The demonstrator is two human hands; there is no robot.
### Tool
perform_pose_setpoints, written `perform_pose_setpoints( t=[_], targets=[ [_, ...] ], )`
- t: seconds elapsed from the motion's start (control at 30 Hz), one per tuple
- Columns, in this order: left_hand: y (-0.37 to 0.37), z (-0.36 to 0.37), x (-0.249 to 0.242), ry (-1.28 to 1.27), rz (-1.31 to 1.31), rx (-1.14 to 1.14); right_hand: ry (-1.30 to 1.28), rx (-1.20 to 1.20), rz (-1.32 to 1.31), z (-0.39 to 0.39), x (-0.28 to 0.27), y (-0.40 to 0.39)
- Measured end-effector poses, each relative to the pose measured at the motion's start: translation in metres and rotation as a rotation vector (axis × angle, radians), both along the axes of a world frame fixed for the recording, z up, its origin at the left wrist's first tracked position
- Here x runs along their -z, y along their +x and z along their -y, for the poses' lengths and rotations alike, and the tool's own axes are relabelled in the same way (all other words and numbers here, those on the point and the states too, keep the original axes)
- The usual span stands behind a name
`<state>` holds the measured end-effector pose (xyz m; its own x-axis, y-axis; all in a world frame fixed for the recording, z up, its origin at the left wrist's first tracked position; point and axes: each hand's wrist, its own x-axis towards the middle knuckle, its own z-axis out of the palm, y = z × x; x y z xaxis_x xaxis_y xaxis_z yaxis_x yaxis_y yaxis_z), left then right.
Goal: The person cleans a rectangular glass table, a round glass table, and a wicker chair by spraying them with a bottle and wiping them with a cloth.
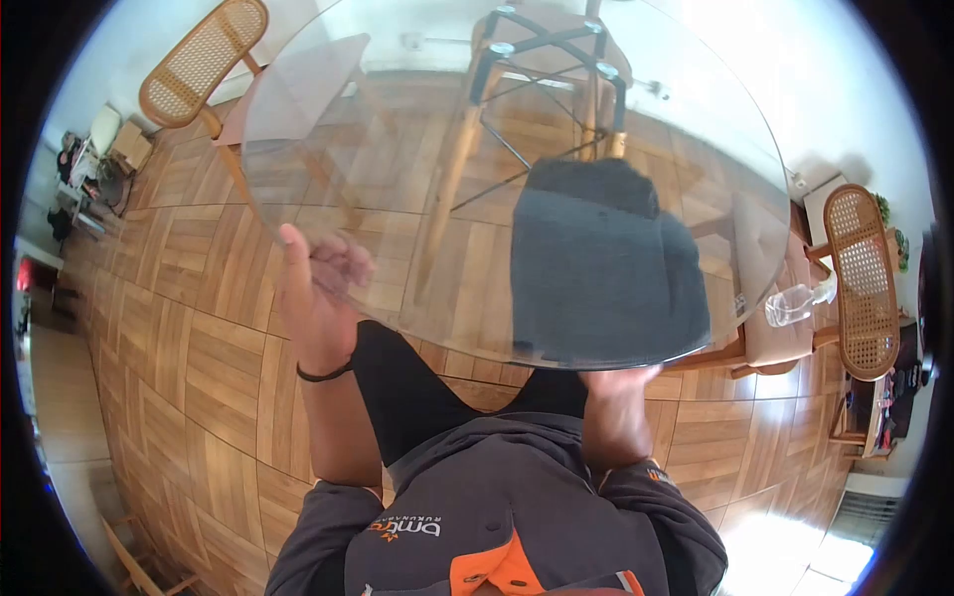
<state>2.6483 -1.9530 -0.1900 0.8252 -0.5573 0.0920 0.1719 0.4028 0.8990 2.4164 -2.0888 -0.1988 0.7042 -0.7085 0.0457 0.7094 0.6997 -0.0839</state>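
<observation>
A round clear glass tabletop [417, 119] spans the upper middle of the view. My left hand [323, 288] grips its near-left rim, thumb at the outer edge, with curled fingers showing through the glass. A dark blue-grey cloth [606, 278] covers the right part of the glass down to the near rim. My right hand [621, 379] is at the near rim, right below the cloth; its fingers are hidden behind the edge. Wooden legs with a black metal frame [547, 40] show through the far part of the glass.
A cane-backed chair [204, 65] stands at the far left, another [863, 283] at the right. On the right chair's seat is a clear pump bottle [792, 305]. A cardboard box [131, 147] sits by the left wall. Wooden parquet [214, 368] covers the floor.
</observation>
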Motion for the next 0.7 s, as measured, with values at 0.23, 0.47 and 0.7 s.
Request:
perform_pose_setpoints(
  t=[0.23,0.47,0.7],
  targets=[
    [0.007,-0.002,0.002,0.038,0.101,-0.029,-0.097,-0.267,0.39,0.035,0.003,0.141],
    [-0.004,0.01,0.002,0.11,0.167,-0.4,-0.034,-0.445,0.309,-0.025,-0.009,0.192],
    [0.004,0.009,0.002,0.164,0.22,-0.385,0.024,-0.363,0.093,-0.059,-0.005,0.092]
  ],
)
